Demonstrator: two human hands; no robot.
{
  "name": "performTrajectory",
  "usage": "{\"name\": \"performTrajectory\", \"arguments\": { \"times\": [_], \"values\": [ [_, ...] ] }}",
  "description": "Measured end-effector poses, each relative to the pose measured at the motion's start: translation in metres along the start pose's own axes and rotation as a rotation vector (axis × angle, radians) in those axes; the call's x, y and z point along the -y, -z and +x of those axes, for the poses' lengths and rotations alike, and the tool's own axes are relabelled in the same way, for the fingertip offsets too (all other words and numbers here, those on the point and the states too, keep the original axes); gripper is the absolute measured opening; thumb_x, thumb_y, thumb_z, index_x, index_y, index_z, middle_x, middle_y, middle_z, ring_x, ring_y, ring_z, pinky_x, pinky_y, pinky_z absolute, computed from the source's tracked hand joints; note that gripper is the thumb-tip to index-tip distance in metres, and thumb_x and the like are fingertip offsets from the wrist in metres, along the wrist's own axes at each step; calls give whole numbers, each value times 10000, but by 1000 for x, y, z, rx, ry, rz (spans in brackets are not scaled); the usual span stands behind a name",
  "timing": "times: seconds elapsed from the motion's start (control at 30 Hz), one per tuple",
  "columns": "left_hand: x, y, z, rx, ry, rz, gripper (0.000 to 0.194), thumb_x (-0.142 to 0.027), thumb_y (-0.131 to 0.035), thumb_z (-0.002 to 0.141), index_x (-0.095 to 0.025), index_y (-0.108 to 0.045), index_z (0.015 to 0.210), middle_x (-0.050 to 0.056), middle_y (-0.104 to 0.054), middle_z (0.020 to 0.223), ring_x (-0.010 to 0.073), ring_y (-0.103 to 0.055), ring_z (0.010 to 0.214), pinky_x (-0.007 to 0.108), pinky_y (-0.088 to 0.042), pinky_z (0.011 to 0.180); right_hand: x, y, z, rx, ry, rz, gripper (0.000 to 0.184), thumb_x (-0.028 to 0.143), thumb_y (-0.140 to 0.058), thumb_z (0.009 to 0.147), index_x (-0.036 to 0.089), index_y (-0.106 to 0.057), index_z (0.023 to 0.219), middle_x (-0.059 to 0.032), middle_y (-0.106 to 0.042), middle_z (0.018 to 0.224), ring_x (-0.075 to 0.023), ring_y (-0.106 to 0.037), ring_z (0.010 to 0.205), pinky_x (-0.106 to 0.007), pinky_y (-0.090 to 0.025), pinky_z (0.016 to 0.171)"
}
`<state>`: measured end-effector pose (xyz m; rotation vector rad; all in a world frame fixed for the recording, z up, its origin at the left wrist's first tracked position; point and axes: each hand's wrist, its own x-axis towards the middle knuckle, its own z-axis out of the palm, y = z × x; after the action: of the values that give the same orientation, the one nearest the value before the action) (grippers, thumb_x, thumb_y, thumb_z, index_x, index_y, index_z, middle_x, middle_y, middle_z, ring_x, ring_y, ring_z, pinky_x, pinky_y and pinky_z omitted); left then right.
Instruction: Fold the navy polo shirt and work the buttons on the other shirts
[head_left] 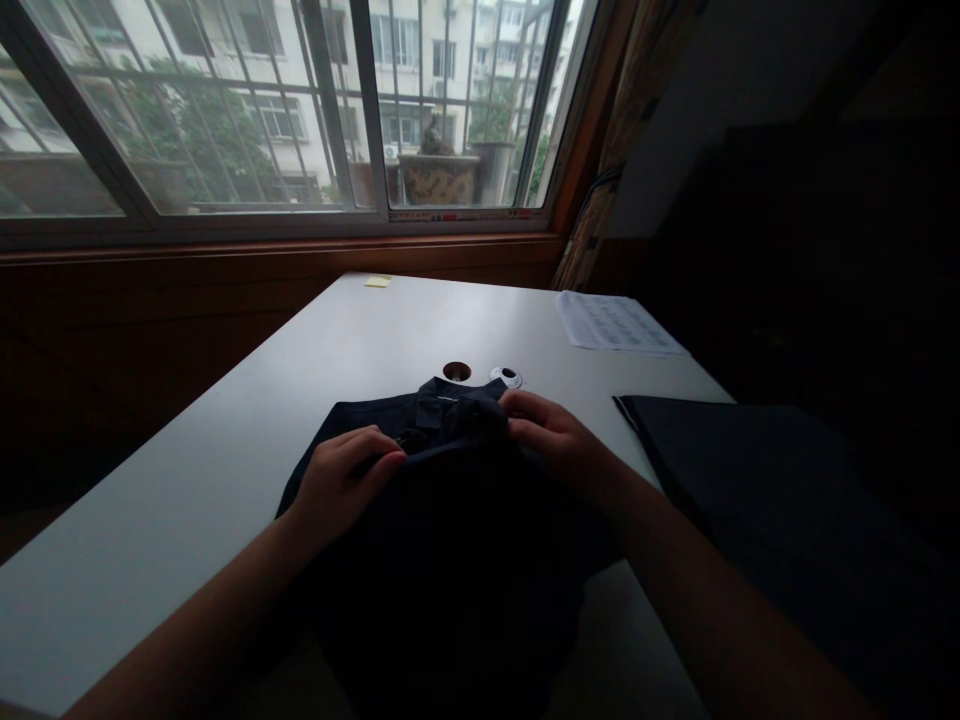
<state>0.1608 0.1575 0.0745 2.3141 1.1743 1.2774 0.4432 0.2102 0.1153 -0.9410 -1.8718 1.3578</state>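
A dark navy collared shirt (450,540) lies across the near part of the white table, its collar toward the window and its lower part lost in shadow. My left hand (349,470) pinches the cloth left of the collar, thumb against fingers. At the right side of the collar, my right hand (547,430) grips a fold of the same shirt between thumb and forefinger. Some of the front panel is raised between the two hands. Small details around the buttons are too dark to make out.
The white table (225,440) has a brown cable hole (457,372) and a white ring-shaped cover (507,377) beyond the collar. Printed sheets (619,322) lie at the far right, a yellow note (378,282) at the far edge. Dark folded cloth (750,460) rests at right. A barred window (300,110) stands behind.
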Motion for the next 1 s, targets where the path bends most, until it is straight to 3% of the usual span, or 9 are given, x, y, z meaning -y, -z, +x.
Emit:
{"name": "performTrajectory", "arguments": {
  "times": [0.23, 0.43, 0.6, 0.8, 0.9, 1.0],
  "values": [
    [-7, -3, -2, -66, -167, 262, 42, -232, -674, 900, -192, -667, 890, 93, -623, 1120, 210, -591, 998, 351, -531, 829, -3, -15, -1, 56, -103, 103, 223, 423, -587, 888, 205, -539, 897, 28, -497, 744, -121, -436, 620, -246, -326, 558],
    [-29, -10, -3, 1, -319, 274, 284, -302, -760, 844, -183, -600, 1046, 81, -696, 1022, 231, -611, 939, 396, -523, 833, -3, -32, 2, 18, -17, -125, 195, 382, -567, 909, 195, -555, 858, 28, -521, 710, -121, -455, 625, -246, -335, 566],
    [-35, -31, -10, 15, -185, 212, 355, -425, -741, 849, -187, -538, 1018, 53, -689, 869, 205, -643, 770, 343, -526, 703, 3, -43, 2, -19, 17, -206, 147, 310, -567, 892, 184, -588, 820, 15, -571, 716, -130, -516, 654, -249, -368, 593],
    [-29, -41, -19, 10, -30, 80, 70, -231, -594, 944, -211, -527, 944, -33, -623, 698, 111, -591, 548, 210, -425, 514, -4, -47, 2, -55, 23, -282, 87, 260, -597, 881, 194, -578, 826, 8, -606, 768, -136, -558, 680, -256, -395, 619],
    [-26, -39, -19, -24, -16, 23, 67, -184, -592, 934, -212, -536, 958, -45, -630, 696, 92, -591, 529, 180, -417, 491, -11, -45, 3, -115, 33, -290, 99, 222, -638, 855, 212, -557, 912, 19, -596, 804, -123, -551, 661, -255, -409, 611],
    [-22, -36, -18, -52, -18, -27, 152, -165, -599, 928, -213, -554, 1065, -28, -683, 772, 94, -632, 567, 176, -473, 526, -9, -39, 2, -104, 142, -278, 137, 177, -653, 844, 219, -565, 941, 5, -586, 904, -118, -561, 701, -261, -451, 645]
  ]
}}
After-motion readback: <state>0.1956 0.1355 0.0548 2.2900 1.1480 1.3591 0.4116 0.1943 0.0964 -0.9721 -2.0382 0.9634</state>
